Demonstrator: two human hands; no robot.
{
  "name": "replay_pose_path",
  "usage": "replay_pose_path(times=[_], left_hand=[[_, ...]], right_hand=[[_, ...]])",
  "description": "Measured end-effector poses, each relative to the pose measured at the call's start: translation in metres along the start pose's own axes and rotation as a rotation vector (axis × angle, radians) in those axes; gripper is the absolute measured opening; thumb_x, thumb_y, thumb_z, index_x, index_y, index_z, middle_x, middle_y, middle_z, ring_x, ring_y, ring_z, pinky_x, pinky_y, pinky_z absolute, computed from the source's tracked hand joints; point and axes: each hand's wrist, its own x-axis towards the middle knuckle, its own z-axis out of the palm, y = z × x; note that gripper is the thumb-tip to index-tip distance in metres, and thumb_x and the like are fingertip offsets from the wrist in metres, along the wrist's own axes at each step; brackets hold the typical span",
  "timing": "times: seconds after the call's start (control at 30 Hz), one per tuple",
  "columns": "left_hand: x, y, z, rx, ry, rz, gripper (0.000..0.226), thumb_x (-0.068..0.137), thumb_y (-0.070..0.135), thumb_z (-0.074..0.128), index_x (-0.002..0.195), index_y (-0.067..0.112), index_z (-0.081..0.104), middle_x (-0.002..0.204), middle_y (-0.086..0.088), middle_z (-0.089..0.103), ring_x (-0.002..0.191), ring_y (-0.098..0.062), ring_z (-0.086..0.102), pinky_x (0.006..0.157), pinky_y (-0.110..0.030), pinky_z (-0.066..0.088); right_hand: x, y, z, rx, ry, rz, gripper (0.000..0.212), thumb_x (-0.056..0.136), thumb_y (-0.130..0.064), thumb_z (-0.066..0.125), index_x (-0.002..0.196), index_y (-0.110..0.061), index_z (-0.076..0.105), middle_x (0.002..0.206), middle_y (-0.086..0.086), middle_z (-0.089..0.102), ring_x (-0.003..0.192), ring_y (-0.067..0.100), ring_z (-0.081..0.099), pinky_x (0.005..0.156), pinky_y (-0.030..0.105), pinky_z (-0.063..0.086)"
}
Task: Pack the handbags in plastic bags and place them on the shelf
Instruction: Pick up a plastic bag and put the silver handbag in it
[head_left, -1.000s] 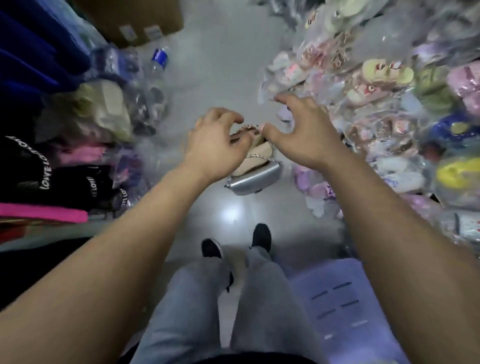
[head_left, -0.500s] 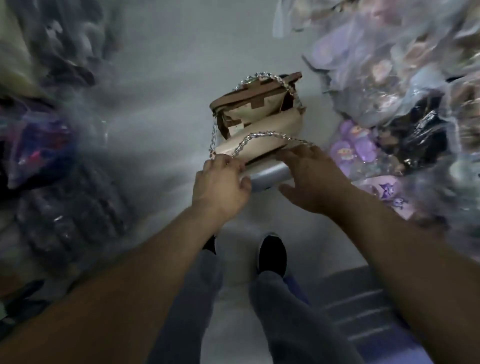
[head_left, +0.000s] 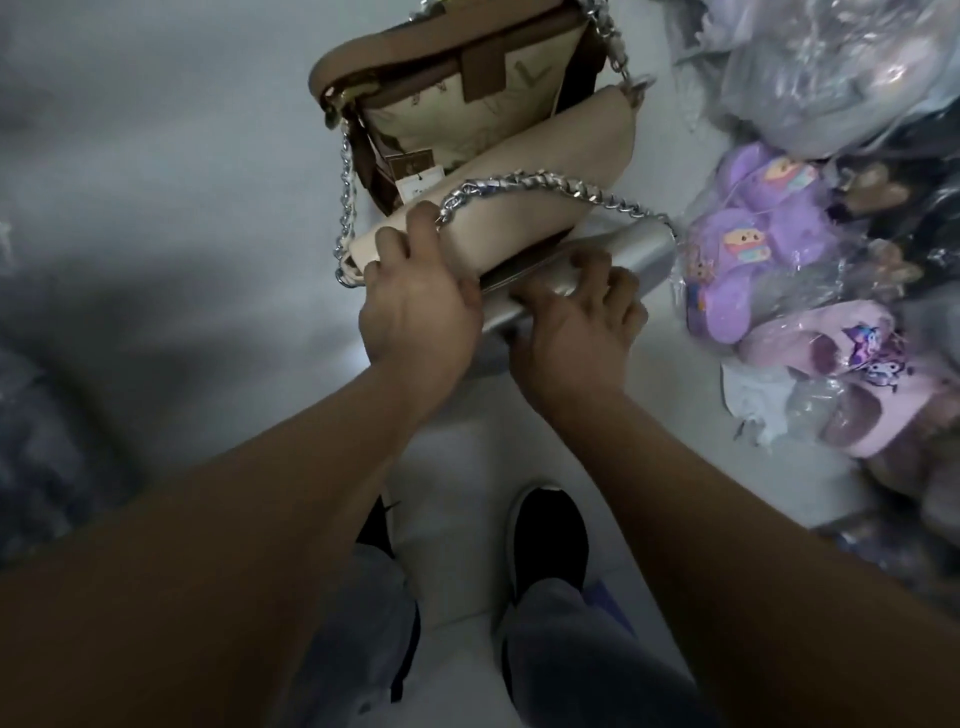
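Left grip (head_left: 421, 306) clutched near end of beige handbag (head_left: 545, 171), fingertips beside silver chain strap (head_left: 545, 187). Right grip (head_left: 576, 319) hooked fingers onto silver handbag (head_left: 623, 249), which lay partly under beige one. Brown-trimmed patterned handbag (head_left: 457, 119) leaned against far side. All three sat on floor (head_left: 182, 208). Bagged purple slippers (head_left: 753, 244) lay just right.

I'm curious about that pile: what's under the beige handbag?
A silver handbag lies under the beige handbag, its near edge and one end showing. The right hand grips that edge; the left hand grips the beige one. The rest of the silver bag is covered.
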Motion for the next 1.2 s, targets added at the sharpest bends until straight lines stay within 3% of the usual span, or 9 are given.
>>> replay_pose_path(times=[0.1, 0.23, 0.37, 0.5, 0.7, 0.87, 1.03, 1.1, 1.2], left_hand=[[0.009, 0.000, 0.000, -0.039, 0.040, -0.044, 0.047, 0.093, 0.028, 0.061, 0.137, 0.027, 0.045, 0.128, -0.008, 0.052, 0.107, -0.035, 0.059, 0.072, -0.037, 0.039], [0.020, 0.003, -0.002, -0.032, 0.085, -0.029, 0.021, 0.096, 0.026, 0.056, 0.116, 0.028, 0.062, 0.122, -0.007, 0.054, 0.117, -0.029, 0.051, 0.083, -0.041, 0.047], [0.016, 0.005, 0.000, -0.085, 0.072, 0.143, 0.020, 0.097, 0.016, 0.054, 0.116, 0.015, 0.060, 0.120, -0.010, 0.059, 0.116, -0.032, 0.051, 0.094, -0.045, 0.044], [-0.006, 0.005, 0.007, -0.184, -0.010, 0.255, 0.020, 0.097, 0.009, 0.048, 0.117, 0.011, 0.049, 0.107, -0.011, 0.067, 0.095, -0.036, 0.062, 0.078, -0.048, 0.049], [-0.034, -0.006, 0.007, -0.114, -0.200, 0.308, 0.042, 0.096, 0.006, 0.047, 0.134, 0.021, 0.053, 0.121, -0.012, 0.054, 0.112, -0.031, 0.050, 0.090, -0.042, 0.046], [-0.069, 0.018, -0.022, 0.240, -0.368, 0.396, 0.069, 0.082, 0.047, 0.051, 0.148, 0.026, 0.045, 0.144, -0.008, 0.045, 0.131, -0.032, 0.039, 0.109, -0.043, 0.036], [-0.117, 0.081, -0.078, 0.387, -0.532, 0.576, 0.079, 0.067, 0.072, 0.040, 0.125, 0.021, 0.060, 0.136, -0.003, 0.053, 0.122, -0.029, 0.053, 0.098, -0.040, 0.045], [-0.141, 0.107, -0.101, 0.500, -0.637, 0.682, 0.073, 0.069, 0.068, 0.052, 0.123, 0.019, 0.057, 0.137, -0.004, 0.051, 0.120, -0.030, 0.054, 0.094, -0.038, 0.046], [-0.168, 0.151, -0.127, 0.645, -0.716, 0.860, 0.048, 0.087, 0.040, 0.064, 0.127, 0.017, 0.054, 0.135, -0.009, 0.050, 0.120, -0.031, 0.054, 0.093, -0.040, 0.049]], right_hand=[[-0.011, -0.012, 0.009, 0.306, -0.032, 0.258, 0.039, 0.085, -0.023, 0.063, 0.120, -0.039, 0.062, 0.150, 0.005, 0.018, 0.126, 0.036, 0.028, 0.104, 0.043, 0.030], [-0.013, -0.023, 0.015, 0.671, 0.066, 0.486, 0.039, 0.090, -0.024, 0.055, 0.128, -0.028, 0.054, 0.144, 0.011, 0.021, 0.120, 0.037, 0.041, 0.095, 0.030, 0.032], [-0.004, -0.027, 0.020, 0.894, 0.177, 0.735, 0.051, 0.085, -0.032, 0.066, 0.121, -0.019, 0.034, 0.129, 0.012, 0.029, 0.109, 0.044, 0.050, 0.098, 0.044, 0.048], [0.004, -0.015, 0.025, 1.192, -0.004, 1.073, 0.073, 0.069, -0.044, 0.076, 0.112, -0.024, 0.020, 0.120, 0.013, 0.043, 0.105, 0.040, 0.053, 0.084, 0.053, 0.059], [-0.008, 0.002, 0.022, 1.478, 0.028, 1.000, 0.059, 0.083, -0.018, 0.070, 0.132, -0.018, 0.038, 0.117, 0.011, 0.057, 0.099, 0.035, 0.066, 0.064, 0.055, 0.063], [-0.048, 0.020, -0.012, 1.660, 0.054, 0.987, 0.029, 0.085, -0.003, 0.061, 0.114, -0.004, 0.060, 0.096, 0.016, 0.072, 0.074, 0.029, 0.074, 0.057, 0.044, 0.062], [-0.114, 0.043, -0.086, 1.752, 0.085, 1.057, 0.012, 0.086, 0.004, 0.056, 0.093, 0.000, 0.065, 0.065, 0.008, 0.068, 0.048, 0.015, 0.067, 0.047, 0.028, 0.054], [-0.144, 0.051, -0.120, 1.776, 0.107, 1.091, 0.009, 0.087, 0.006, 0.056, 0.087, -0.001, 0.062, 0.065, 0.009, 0.066, 0.049, 0.017, 0.068, 0.047, 0.030, 0.055], [-0.183, 0.061, -0.177, 1.853, 0.140, 1.129, 0.005, 0.089, 0.005, 0.057, 0.088, 0.001, 0.059, 0.076, 0.014, 0.064, 0.061, 0.026, 0.070, 0.050, 0.035, 0.058]])
